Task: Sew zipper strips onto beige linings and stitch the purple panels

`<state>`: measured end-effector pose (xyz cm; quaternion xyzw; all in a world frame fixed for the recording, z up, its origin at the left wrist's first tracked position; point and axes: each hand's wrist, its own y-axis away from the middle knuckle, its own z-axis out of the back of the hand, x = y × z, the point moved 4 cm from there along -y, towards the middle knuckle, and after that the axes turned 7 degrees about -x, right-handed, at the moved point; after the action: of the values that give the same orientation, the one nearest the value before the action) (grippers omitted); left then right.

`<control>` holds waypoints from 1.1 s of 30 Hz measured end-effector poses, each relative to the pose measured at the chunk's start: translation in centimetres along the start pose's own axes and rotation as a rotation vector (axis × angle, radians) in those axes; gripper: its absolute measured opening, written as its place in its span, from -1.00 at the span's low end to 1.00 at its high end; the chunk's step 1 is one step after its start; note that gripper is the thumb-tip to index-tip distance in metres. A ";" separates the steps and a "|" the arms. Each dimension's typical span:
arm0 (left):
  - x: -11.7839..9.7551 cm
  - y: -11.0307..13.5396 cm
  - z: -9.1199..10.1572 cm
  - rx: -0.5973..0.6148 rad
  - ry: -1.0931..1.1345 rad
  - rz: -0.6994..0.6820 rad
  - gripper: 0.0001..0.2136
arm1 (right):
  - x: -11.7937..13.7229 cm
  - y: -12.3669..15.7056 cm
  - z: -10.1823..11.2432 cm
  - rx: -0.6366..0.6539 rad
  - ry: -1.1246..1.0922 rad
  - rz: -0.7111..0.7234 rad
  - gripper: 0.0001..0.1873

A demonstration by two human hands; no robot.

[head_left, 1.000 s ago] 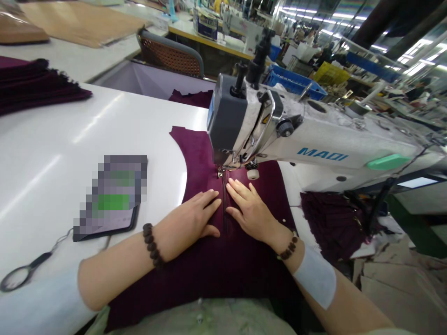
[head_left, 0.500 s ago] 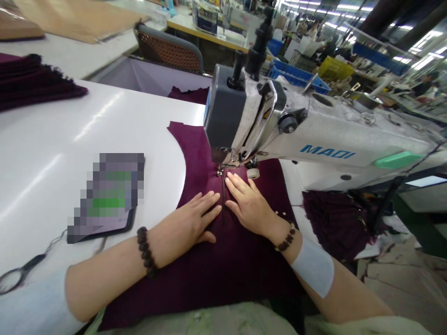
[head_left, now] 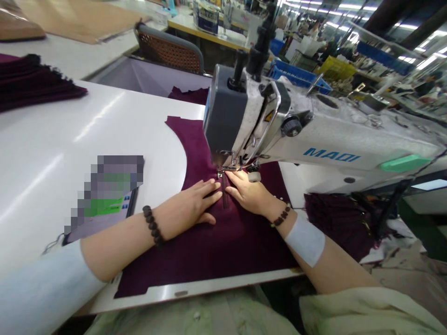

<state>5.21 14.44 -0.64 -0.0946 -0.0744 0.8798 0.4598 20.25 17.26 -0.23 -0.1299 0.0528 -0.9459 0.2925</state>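
A dark maroon fabric panel [head_left: 209, 253] lies flat across the white table and under the head of a sewing machine [head_left: 226, 107]. A narrow dark strip, like a zipper or welt [head_left: 225, 195], runs down the panel from the presser foot [head_left: 220, 175]. My left hand [head_left: 195, 203] rests flat on the cloth left of the strip, thumb spread away. To the right of the strip, my right hand [head_left: 249, 191] presses on the fabric with fingers stretched out, its fingertips close beside the presser foot. Neither hand grips anything.
A phone [head_left: 108, 195] with a blurred screen lies left of the panel. Folded maroon pieces [head_left: 31, 83] are stacked at the far left, and more maroon cloth [head_left: 338, 223] is heaped at right. Behind the table stand a chair [head_left: 171, 49] and a blue crate [head_left: 296, 74].
The panel has slid away from me under the presser foot, and both hands have moved forward with it. The table's front edge now shows below the cloth.
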 end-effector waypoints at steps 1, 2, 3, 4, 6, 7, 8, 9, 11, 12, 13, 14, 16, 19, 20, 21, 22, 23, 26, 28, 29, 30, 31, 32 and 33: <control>-0.2 0.0 0.1 -0.007 -0.008 0.002 -0.49 | 0.2 0.1 0.2 -0.001 0.013 -0.022 -0.54; -0.5 0.1 0.2 -0.017 -0.019 0.004 -0.52 | 0.5 0.4 0.3 -0.003 0.032 -0.052 -0.54; -0.9 0.3 0.3 -0.032 -0.030 0.011 -0.54 | 0.9 0.8 0.5 -0.002 0.052 -0.084 -0.54; -1.5 0.5 0.5 -0.050 -0.038 0.018 -0.56 | 1.3 1.3 0.6 0.000 0.070 -0.108 -0.55; -2.6 1.1 0.7 -0.079 -0.041 0.035 -0.56 | 2.2 2.4 0.6 0.010 0.085 -0.120 -0.55; -3.2 1.4 0.8 -0.089 -0.039 0.042 -0.55 | 2.5 3.0 0.5 0.016 0.084 -0.113 -0.54; -3.6 1.7 0.8 -0.097 -0.036 0.046 -0.54 | 2.7 3.4 0.4 0.019 0.081 -0.107 -0.53; -3.9 1.9 0.7 -0.100 -0.032 0.046 -0.54 | 2.8 3.8 0.2 0.020 0.078 -0.101 -0.52; -4.2 2.3 0.5 -0.100 -0.028 0.037 -0.55 | 2.7 4.1 -0.1 0.026 0.067 -0.089 -0.50; -4.2 2.4 0.3 -0.103 -0.026 0.032 -0.56 | 2.6 4.2 -0.2 0.030 0.064 -0.085 -0.50; -4.1 2.4 0.1 -0.104 -0.024 0.030 -0.57 | 2.5 4.1 -0.3 0.034 0.063 -0.082 -0.50; -4.0 2.5 0.0 -0.104 -0.021 0.029 -0.57 | 2.3 4.0 -0.3 0.036 0.064 -0.082 -0.50; -3.7 2.4 -0.2 -0.114 -0.015 0.026 -0.58 | 2.2 3.8 -0.3 0.039 0.069 -0.081 -0.50; -3.4 2.3 -0.5 -0.119 -0.006 0.020 -0.58 | 2.0 3.5 -0.3 0.042 0.081 -0.070 -0.50; -3.3 2.3 -0.5 -0.124 -0.006 0.018 -0.58 | 1.9 3.4 -0.3 0.044 0.084 -0.065 -0.50; -3.1 2.2 -0.6 -0.128 -0.008 0.019 -0.58 | 1.8 3.2 -0.3 0.046 0.085 -0.061 -0.50; -3.0 2.1 -0.6 -0.130 -0.012 0.022 -0.58 | 1.7 3.0 -0.3 0.046 0.084 -0.059 -0.49; -2.9 2.0 -0.7 -0.131 -0.016 0.025 -0.58 | 1.6 2.9 -0.3 0.046 0.079 -0.058 -0.49; -2.4 1.6 -0.7 -0.123 -0.023 0.022 -0.57 | 1.2 2.2 -0.2 0.042 0.050 -0.056 -0.50; -2.0 1.3 -0.6 -0.114 -0.018 0.012 -0.56 | 0.9 1.8 -0.2 0.043 0.028 -0.049 -0.50; -1.8 1.1 -0.5 -0.109 -0.015 0.010 -0.57 | 0.7 1.6 -0.2 0.042 0.019 -0.050 -0.50; -1.6 1.0 -0.5 -0.103 -0.013 0.010 -0.57 | 0.6 1.5 -0.2 0.042 0.014 -0.052 -0.50; -1.4 0.9 -0.5 -0.097 -0.013 0.011 -0.58 | 0.5 1.3 -0.2 0.039 0.013 -0.057 -0.50; -1.2 0.7 -0.4 -0.092 -0.016 0.013 -0.58 | 0.4 1.1 -0.2 0.033 0.015 -0.064 -0.51; -1.0 0.6 -0.4 -0.088 -0.021 0.016 -0.58 | 0.3 1.0 -0.2 0.023 0.022 -0.068 -0.51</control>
<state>5.38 13.28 -1.11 -0.1063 -0.1170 0.8801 0.4476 20.48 16.26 -0.56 -0.1178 0.0407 -0.9573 0.2610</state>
